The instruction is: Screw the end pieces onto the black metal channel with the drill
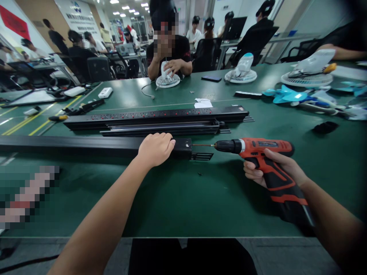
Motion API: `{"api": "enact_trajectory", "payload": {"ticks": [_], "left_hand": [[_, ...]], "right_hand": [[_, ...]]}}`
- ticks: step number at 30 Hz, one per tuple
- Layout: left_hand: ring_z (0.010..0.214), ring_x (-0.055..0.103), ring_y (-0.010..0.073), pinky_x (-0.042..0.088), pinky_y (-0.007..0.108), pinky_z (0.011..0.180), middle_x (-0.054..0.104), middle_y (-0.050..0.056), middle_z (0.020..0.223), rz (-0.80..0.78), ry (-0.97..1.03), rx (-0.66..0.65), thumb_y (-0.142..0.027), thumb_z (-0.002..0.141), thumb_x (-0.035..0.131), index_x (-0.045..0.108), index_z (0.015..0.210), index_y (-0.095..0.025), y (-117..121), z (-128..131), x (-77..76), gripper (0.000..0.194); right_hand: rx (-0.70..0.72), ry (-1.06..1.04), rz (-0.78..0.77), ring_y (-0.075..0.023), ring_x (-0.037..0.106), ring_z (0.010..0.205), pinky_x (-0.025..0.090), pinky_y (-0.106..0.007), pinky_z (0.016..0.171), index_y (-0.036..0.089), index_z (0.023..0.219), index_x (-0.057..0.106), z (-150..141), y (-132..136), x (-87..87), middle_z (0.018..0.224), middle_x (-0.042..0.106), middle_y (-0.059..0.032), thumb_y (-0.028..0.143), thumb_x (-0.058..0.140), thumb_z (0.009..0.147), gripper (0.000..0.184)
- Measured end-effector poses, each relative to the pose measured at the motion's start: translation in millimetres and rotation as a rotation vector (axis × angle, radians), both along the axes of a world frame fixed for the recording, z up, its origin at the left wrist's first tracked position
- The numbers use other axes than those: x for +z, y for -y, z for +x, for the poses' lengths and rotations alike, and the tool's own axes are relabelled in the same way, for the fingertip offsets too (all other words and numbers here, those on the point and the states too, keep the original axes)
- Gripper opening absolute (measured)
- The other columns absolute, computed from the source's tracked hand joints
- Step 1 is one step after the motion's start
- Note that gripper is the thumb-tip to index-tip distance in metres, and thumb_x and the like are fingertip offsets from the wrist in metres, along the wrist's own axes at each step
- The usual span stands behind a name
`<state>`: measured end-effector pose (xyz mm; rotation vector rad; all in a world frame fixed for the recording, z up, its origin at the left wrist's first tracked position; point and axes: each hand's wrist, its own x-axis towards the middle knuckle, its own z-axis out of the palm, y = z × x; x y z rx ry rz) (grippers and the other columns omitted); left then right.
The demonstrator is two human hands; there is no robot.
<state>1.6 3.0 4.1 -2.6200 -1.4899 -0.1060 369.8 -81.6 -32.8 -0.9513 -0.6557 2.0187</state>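
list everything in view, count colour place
drill: one, orange/black, in right hand
long bar: one, black, under left hand
dotted strip: one, black, behind bar
thin rails: count unclear, black, between those
round grilles: three, white, far tabletop
blades: count unclear, blue, right tabletop
phone: one, dark, between grilles
paper: one, white, behind strip
box: one, white, left tabletop
table: one, green, beneath
people: several, mixed clothing, background
chairs: several, black, background
own hands, forearms: two each, bare, foreground

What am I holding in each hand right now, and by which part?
Your right hand holds the cordless drill by its handle, just below the body. Your left hand clasps the long black bar from above, near its drill-side end.
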Motion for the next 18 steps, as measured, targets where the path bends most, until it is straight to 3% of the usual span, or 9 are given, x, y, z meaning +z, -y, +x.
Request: {"api": "enact_trajectory", "payload": {"ticks": [8,18], "left_hand": [[0.097,0.065,0.0264,0.044,0.041,0.084,0.073,0.009,0.105,0.005,-0.010,0.012,-0.038,0.109,0.024,0.063,0.110,-0.019,0.6,0.5,1.1,0.043],[0.097,0.065,0.0274,0.043,0.042,0.084,0.073,0.010,0.105,0.000,0.000,0.010,-0.038,0.109,0.024,0.063,0.112,-0.018,1.0,0.7,1.0,0.044]], "right_hand": [[-0.020,-0.020,-0.008,-0.0099,0.040,0.053,0.044,-0.024,0.051,0.025,0.100,0.051,1.5,-0.1,-2.0,0.072,0.052,-0.0007,0.053,0.042,0.076,0.038],[-0.010,0.015,-0.009,-0.0104,0.040,0.051,0.042,-0.024,0.046,0.026,0.093,0.051,-0.7,0.3,1.1,0.071,0.052,-0.0005,0.055,0.043,0.073,0.035]]}}
